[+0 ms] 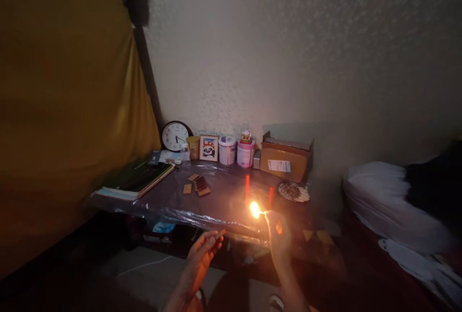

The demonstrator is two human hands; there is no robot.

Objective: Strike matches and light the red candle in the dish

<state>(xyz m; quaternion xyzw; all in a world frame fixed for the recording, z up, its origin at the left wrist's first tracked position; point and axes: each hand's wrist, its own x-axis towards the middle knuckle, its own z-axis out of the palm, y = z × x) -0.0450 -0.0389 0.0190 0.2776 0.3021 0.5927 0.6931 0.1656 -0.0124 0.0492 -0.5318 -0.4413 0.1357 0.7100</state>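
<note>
My right hand (277, 231) pinches a burning match (260, 213); its flame (254, 209) glows just in front of two upright red candles (247, 185) (270, 195) on the dark, plastic-covered table (173, 206). My left hand (202, 250) hovers lower left of the flame, fingers curled round a small thing that may be a matchbox (219, 234), though it is too dim to be sure. Both hands are in front of the table's near edge.
Along the wall stand a round clock (175, 135), a framed panda picture (209, 148), jars (227, 150) (246, 153) and a cardboard box (285, 160). Books (139, 180) lie at the left, small wooden pieces (198, 184) mid-table. A yellow cloth (65, 110) hangs left; white bedding (386, 201) lies right.
</note>
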